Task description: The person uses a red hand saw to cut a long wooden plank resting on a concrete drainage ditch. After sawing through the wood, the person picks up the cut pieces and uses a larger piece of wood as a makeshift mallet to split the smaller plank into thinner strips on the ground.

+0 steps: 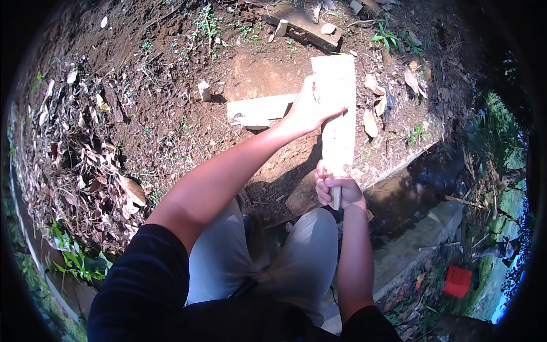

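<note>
A pale, paddle-shaped piece of wood [340, 139] is held upright in front of my knees, wide at its far end and narrowing to a handle near me. My left hand [310, 109] grips its left edge about midway, thumb lying across the face. Lower down, my right hand [341, 189] wraps round the narrow handle, whose tip pokes out below the fingers. Behind my left wrist a second pale wood piece [259, 110] lies on the soil, partly covered by that wrist. Strong sunlight washes out the wood's surface.
A small wood stub [204, 91] stands on the brown soil to the left. Farther off lies a dark weathered board [302, 25] with chips around it. Dry leaves [134, 191] litter the left side. On the right run a concrete ledge [421, 236] and a red object [457, 281].
</note>
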The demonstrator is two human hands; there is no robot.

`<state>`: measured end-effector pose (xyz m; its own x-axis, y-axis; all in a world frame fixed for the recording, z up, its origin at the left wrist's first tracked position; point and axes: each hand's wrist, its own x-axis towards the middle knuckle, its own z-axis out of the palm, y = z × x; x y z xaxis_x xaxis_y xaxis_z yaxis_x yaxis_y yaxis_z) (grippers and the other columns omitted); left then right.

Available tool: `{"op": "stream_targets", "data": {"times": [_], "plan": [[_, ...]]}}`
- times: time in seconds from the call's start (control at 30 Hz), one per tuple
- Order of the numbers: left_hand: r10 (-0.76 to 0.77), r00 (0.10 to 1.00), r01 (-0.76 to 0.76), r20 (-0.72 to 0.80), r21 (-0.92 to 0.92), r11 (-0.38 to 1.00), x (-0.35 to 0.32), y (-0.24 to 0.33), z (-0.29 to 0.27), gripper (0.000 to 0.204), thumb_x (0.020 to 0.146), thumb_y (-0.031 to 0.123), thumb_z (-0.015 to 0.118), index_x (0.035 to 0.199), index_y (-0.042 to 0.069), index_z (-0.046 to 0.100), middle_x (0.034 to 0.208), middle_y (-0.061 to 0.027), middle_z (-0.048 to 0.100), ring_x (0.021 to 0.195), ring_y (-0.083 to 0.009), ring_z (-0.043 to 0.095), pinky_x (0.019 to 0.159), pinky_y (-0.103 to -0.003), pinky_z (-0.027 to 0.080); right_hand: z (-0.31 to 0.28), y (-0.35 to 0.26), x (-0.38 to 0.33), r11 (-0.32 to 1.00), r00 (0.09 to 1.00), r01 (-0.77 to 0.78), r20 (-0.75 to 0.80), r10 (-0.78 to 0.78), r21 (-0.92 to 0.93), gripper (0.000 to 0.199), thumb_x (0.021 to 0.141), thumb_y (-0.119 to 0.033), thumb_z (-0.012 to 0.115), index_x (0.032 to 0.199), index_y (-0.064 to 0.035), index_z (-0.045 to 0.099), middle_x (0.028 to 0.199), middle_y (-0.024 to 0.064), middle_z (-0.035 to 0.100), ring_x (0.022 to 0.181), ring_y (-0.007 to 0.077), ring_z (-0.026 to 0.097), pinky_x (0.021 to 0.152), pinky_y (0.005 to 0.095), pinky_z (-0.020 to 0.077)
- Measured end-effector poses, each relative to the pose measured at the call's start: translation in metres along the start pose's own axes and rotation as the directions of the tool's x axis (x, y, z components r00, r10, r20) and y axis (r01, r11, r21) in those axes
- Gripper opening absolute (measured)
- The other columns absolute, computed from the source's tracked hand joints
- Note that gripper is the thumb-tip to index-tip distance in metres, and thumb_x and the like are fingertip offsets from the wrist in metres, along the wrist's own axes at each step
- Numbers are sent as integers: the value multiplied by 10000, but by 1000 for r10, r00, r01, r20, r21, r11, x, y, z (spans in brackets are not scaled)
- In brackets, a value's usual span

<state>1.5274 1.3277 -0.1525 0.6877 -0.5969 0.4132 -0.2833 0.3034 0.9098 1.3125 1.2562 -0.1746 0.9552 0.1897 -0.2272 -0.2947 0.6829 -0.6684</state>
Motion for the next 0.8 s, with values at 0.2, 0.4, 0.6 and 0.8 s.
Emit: {"op": "stream_targets", "data": {"times": [0.2,0.4,0.6,0.8], "plan": [[-137,966,196,-219,275,941,-3,11,1,873,771,340,856,1278,-75,278,1190,-252,596,1084,-297,644,903,-405,541,-2,0,16,270,607,11,-208,-767,-963,615,820,-162,741,1353,-50,456,1179,212,564,880,297,652,816,402,561],[-193,943,272,-270,297,915,-1,6,6,897,770,375,843,1243,-83,235,1145,-300,590,1049,-344,658,856,-410,559,18,-7,46,-186,591,-485,-163,-790,-854,807,765,-295,752,1488,-170,415,1449,149,430,1208,359,510,997,468,491],[-365,890,443,-275,326,835,-15,23,16,894,739,388,838,1246,-66,259,1150,-315,580,1050,-363,652,888,-436,544,26,-17,55,-150,579,-631,-334,-744,-761,700,812,-341,684,1438,-140,444,1378,151,505,1182,352,575,925,484,524],[-428,868,492,-253,322,809,-27,23,18,910,737,397,835,1260,-60,247,1183,-325,562,1059,-377,642,912,-438,532,-1,-9,44,-64,646,-466,-290,-706,-883,706,760,-231,674,1408,-113,422,1174,257,648,982,474,653,860,517,537]]}}
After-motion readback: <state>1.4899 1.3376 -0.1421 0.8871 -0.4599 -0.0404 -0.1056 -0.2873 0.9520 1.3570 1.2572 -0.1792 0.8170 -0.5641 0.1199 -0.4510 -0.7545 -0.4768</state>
